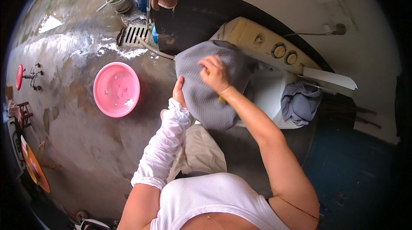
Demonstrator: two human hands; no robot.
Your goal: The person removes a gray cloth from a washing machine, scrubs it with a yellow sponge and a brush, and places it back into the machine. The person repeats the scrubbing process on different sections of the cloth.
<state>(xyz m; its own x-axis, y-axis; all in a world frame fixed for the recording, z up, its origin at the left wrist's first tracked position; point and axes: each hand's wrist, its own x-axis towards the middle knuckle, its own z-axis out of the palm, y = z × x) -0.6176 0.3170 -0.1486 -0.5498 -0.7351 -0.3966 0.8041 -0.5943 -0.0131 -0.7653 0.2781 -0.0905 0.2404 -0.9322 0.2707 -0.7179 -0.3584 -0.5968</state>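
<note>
A grey textured cloth (206, 107) is spread over the left part of a twin-tub washing machine (251, 34). My left hand (179, 93) holds the cloth's left edge, thumb on the outside and the other fingers hidden. Above the middle of the cloth, my right hand (214, 74) is curled around a slim yellow object (222, 99). One end of it shows below my wrist, and a bit of yellow shows between the fingers. Most of it is hidden, so I cannot tell what it is.
A second grey cloth (299, 103) lies bunched on the machine's right side, by a raised white lid (331, 80). A pink basin (136, 91) stands on the wet concrete floor at left. A hose (156, 51) runs to a floor drain (135, 34), near buckets (122, 3).
</note>
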